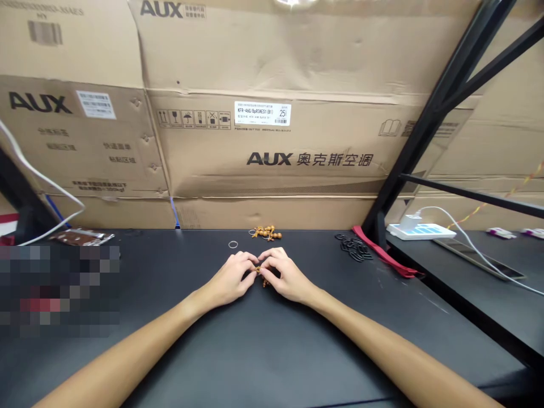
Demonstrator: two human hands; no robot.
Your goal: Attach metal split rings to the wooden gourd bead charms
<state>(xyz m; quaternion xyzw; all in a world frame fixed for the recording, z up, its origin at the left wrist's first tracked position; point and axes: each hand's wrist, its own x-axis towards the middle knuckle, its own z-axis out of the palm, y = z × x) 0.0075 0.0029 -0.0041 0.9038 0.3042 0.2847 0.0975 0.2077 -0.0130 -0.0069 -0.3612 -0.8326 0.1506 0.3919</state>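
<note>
My left hand (pixel 232 277) and my right hand (pixel 284 275) meet at the middle of the black table (pixel 272 351), fingertips pinched together on a small brown wooden bead charm (pixel 260 273) that hangs a little below them. Both hands are closed on it. Beyond the hands lies a small pile of similar brown wooden beads (pixel 266 232). A metal key ring (pixel 233 244) lies flat to the left of that pile.
Several black rings (pixel 355 247) and a red strap (pixel 385 255) lie at the right. A black shelf frame (pixel 429 113) rises there, with a white power strip (pixel 420 230) beyond it. Cardboard boxes (pixel 272 147) wall the back. A foil packet (pixel 80 237) lies far left.
</note>
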